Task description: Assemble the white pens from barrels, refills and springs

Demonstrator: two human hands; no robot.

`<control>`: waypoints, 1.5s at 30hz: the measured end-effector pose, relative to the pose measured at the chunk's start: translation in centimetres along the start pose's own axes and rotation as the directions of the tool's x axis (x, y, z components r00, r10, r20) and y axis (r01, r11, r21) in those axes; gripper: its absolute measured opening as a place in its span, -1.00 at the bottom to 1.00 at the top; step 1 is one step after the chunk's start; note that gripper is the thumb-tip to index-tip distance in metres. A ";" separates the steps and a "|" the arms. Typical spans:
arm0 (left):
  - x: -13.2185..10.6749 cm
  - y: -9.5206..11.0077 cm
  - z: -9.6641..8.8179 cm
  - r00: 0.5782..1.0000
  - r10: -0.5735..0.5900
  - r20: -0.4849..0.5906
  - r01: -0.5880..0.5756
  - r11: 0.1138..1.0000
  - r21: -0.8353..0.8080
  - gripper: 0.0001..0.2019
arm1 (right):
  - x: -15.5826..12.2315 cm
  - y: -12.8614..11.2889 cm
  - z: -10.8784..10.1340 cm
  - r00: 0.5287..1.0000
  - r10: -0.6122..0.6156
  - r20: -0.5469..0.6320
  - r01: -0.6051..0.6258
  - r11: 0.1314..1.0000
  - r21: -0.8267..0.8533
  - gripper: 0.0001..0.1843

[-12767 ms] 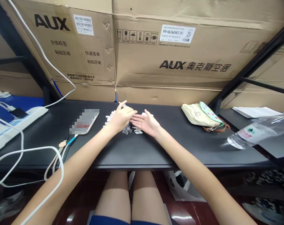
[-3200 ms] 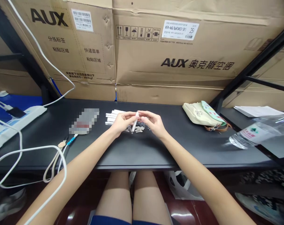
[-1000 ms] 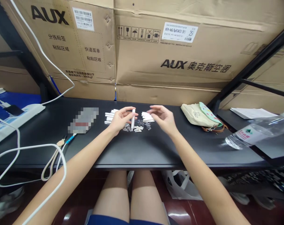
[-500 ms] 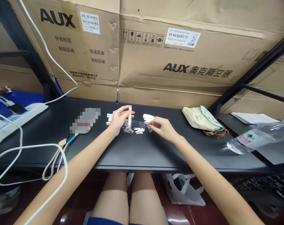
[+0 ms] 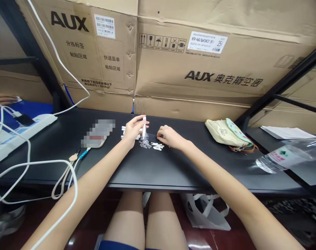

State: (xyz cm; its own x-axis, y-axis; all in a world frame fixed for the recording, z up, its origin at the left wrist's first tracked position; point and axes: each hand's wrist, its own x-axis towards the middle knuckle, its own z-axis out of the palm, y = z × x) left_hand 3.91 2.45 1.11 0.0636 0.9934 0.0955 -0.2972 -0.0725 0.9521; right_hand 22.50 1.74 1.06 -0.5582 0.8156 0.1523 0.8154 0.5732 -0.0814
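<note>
On the black desk (image 5: 189, 177), centred near the back edge, white sticks (image 5: 123, 131) lie in a loose row, with clear pieces (image 5: 145, 143) and short white pieces (image 5: 158, 148) just right of them. The left hand (image 5: 133, 130) pinches one white stick (image 5: 144, 126) upright, fingers closed. The right hand (image 5: 169, 137) curls low, fingertips (image 5: 159, 131) at the clear pieces; any hold cannot be told.

Cloth pouch (image 5: 225, 132) right of sticks (image 5: 124, 131)

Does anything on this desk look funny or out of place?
Yes, the clear plastic water bottle at the far right is lying on its side instead of standing up, so it looks tipped over.
</note>
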 end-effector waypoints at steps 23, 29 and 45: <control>0.1 0.4 -0.1 1.000 -0.012 0.019 0.012 1.000 0.002 -0.60 | 4.7 0.5 -1.8 0.961 0.075 0.266 -0.096 0.993 0.067 -0.86; 0.1 0.4 -0.2 1.000 -0.015 0.017 0.015 1.000 -0.004 -0.59 | 4.9 1.4 -1.3 0.965 0.081 0.249 -0.109 0.989 0.101 -0.89; -0.4 0.4 0.1 0.990 -0.078 0.122 0.061 0.989 0.138 -0.59 | 1.7 3.3 -1.9 0.917 0.279 -0.283 0.048 0.629 0.776 -0.88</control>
State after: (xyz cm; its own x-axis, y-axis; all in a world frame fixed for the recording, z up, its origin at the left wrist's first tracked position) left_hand 3.88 1.97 1.53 0.2019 0.9778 0.0558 -0.1588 -0.0235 0.9870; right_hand 24.52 4.90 2.89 -0.2407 0.8862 0.3958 0.3665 0.4606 -0.8084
